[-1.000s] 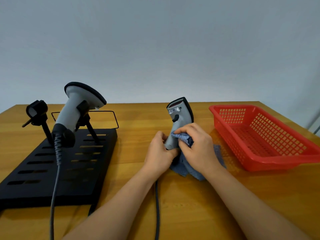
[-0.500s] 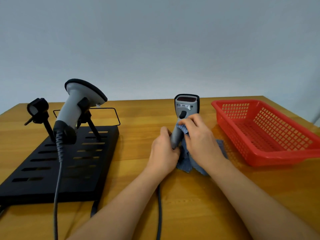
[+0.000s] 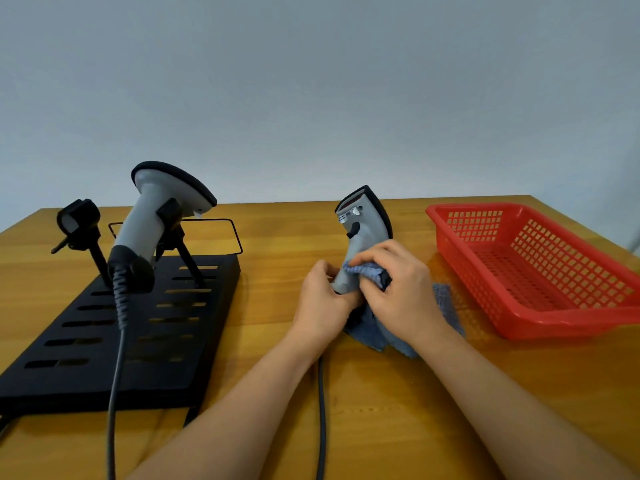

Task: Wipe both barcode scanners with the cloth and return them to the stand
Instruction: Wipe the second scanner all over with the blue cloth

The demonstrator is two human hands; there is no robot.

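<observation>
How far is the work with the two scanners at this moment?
Done: one barcode scanner sits in a clip on the black stand; whether it was wiped cannot be told. In hand: the left hand holds the second scanner upright by its handle, while the right hand presses the blue cloth against it. Left: finish wiping and put it into the empty clip.

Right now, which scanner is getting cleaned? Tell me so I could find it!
Look at the wooden table, between the black stand on the left and the red basket on the right. There the left hand holds a grey scanner upright by its handle, while the right hand presses a blue cloth on it. The other scanner rests on the stand, untouched.
</observation>
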